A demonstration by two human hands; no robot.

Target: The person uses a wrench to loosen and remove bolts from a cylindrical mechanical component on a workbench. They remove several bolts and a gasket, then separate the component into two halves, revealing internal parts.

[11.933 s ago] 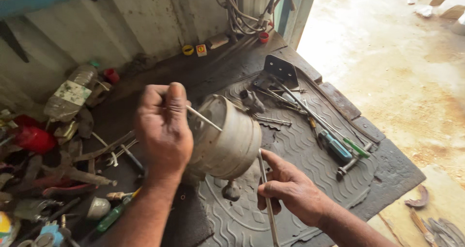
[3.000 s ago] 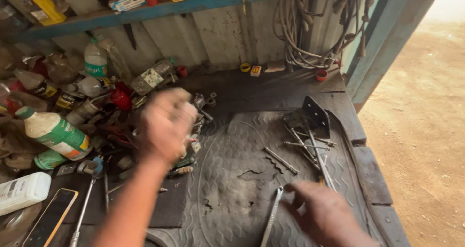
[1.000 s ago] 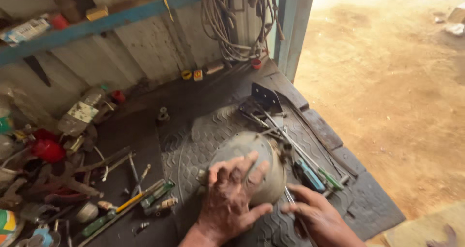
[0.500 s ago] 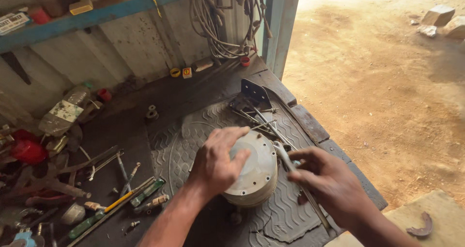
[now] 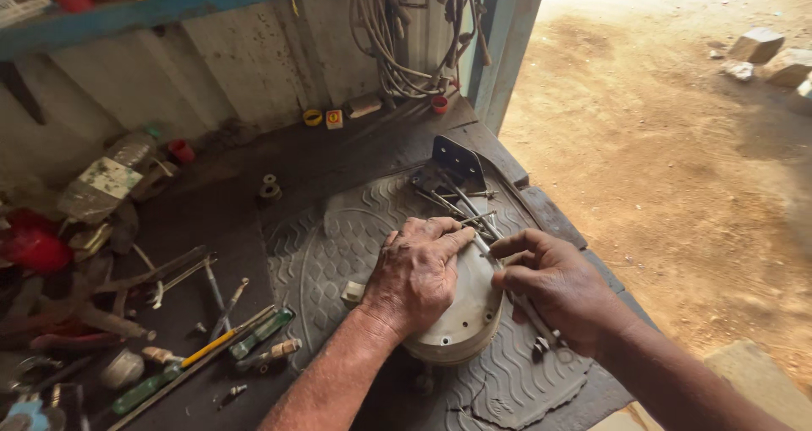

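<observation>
A round grey metal housing with small holes in its flat face lies on a ribbed rubber mat. My left hand rests flat on top of the housing, fingers spread and pressing it down. My right hand sits just right of the housing, fingers closed around a thin metal rod-like tool whose tip points at the housing's upper edge. A few long bolts and rods lie on the mat just beyond my hands.
Screwdrivers and small tools are scattered on the dark bench at left, beside bottles and clutter. A folded metal bracket stands at the mat's far end. Cables hang on the back wall. Bare dirt ground lies at right.
My left hand has flattened further over the housing. My right hand has moved in close to the housing's right edge with the thin tool. The view has shifted slightly.
</observation>
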